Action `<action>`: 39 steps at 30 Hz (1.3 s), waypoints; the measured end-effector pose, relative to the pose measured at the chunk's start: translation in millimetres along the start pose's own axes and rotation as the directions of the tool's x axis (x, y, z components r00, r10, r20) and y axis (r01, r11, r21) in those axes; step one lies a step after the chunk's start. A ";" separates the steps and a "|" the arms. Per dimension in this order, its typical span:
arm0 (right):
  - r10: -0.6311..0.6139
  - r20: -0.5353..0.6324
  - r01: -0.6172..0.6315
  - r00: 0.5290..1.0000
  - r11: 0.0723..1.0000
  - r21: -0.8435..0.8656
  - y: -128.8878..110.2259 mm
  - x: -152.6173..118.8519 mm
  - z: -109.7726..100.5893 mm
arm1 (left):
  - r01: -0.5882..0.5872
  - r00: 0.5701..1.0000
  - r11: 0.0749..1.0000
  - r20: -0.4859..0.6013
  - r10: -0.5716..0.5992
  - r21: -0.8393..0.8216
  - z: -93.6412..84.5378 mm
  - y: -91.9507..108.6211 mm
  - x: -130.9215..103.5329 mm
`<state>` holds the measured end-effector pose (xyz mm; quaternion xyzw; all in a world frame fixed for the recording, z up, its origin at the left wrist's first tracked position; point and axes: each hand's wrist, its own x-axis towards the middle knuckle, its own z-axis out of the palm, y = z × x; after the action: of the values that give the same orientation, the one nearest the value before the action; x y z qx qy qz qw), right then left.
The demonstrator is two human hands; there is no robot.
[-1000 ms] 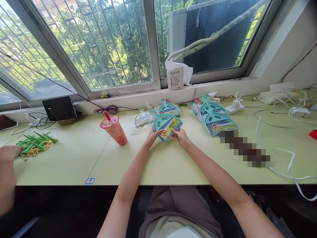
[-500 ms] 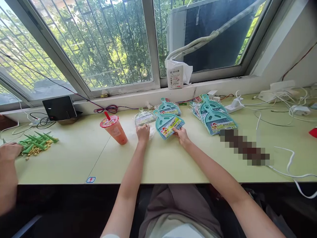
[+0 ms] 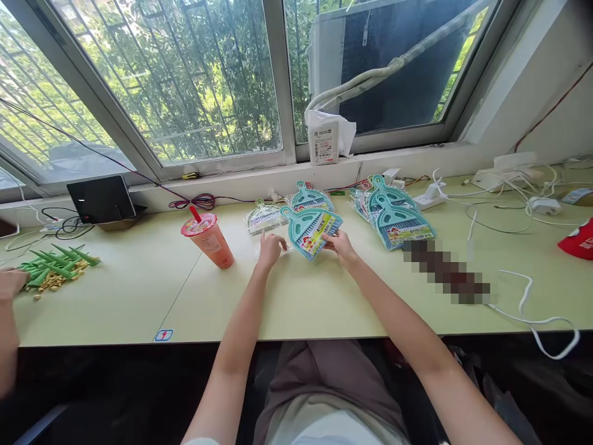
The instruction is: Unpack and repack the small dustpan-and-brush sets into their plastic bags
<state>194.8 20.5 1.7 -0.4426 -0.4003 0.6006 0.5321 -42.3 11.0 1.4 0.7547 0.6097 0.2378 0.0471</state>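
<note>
A teal dustpan-and-brush set [image 3: 309, 232] with a yellow label is held at its lower right edge by my right hand [image 3: 341, 246]. My left hand [image 3: 271, 248] is just left of it, over clear plastic on the table, fingers apart and bent, gripping nothing I can see. Behind my left hand lies a wrapped set with a pale green handle [image 3: 265, 217]. Another wrapped teal set [image 3: 309, 198] is behind the held one. On the right is a pile of several teal sets [image 3: 393, 216].
A red-orange drink cup [image 3: 210, 242] stands left of my left hand. Farther left are a tablet [image 3: 100, 199] and green and yellow pieces [image 3: 55, 267] beside another person's hand [image 3: 12, 283]. White cables [image 3: 528, 309] and a power strip [image 3: 430, 195] are on the right.
The held teal set has tilted and turned slightly, with its handle farther left. My left hand's fingers have spread away from the plastic. The whole view has shifted a little.
</note>
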 end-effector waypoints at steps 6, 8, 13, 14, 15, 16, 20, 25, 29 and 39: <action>0.027 0.038 -0.022 0.999 0.990 -0.138 -13.0 -1.9 -7.4 | 0.247 0.955 0.965 -0.191 -0.227 0.087 11.2 5.1 0.2; 0.048 0.022 -0.043 0.999 0.979 -0.200 -13.7 -1.0 -9.8 | 0.292 0.947 0.947 -0.179 -0.266 0.138 15.8 3.1 0.7; 0.068 -0.034 -0.074 0.997 0.970 -0.230 -11.4 4.4 -15.6 | 0.291 0.953 0.935 -0.144 -0.266 0.205 17.5 -4.2 -0.1; 0.069 -0.041 -0.077 0.997 0.971 -0.225 -11.1 5.0 -16.3 | 0.280 0.957 0.939 -0.139 -0.255 0.198 17.2 -4.3 -0.7; 0.071 -0.046 -0.080 0.996 0.972 -0.222 -11.1 5.3 -16.8 | 0.274 0.958 0.944 -0.135 -0.252 0.184 16.9 -3.8 -1.2; 0.075 -0.045 -0.083 0.996 0.972 -0.222 -11.4 5.3 -17.0 | 0.276 0.957 0.947 -0.133 -0.256 0.166 16.8 -2.7 -1.7; 0.130 0.024 -0.120 0.991 0.961 -0.250 -13.8 3.0 -16.2 | 0.307 0.947 0.946 -0.134 -0.292 0.107 16.7 1.9 -2.1; 0.192 0.099 -0.156 0.976 0.943 -0.293 -14.8 0.6 -14.1 | 0.264 0.957 0.964 -0.130 -0.260 0.014 14.8 -1.2 -1.1; 0.176 0.069 -0.152 0.982 0.952 -0.264 -14.1 0.4 -14.0 | 0.243 0.965 0.970 -0.104 -0.242 -0.006 13.4 -8.0 -1.3; 0.147 0.057 -0.133 0.988 0.971 -0.198 -11.7 -0.6 -10.3 | 0.274 0.937 0.958 -0.202 -0.285 -0.082 1.9 -5.1 -0.8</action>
<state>208.0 21.3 9.9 -0.4976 -0.4433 0.6101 0.4284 -46.2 11.9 -2.3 0.6293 0.7057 0.3237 0.0349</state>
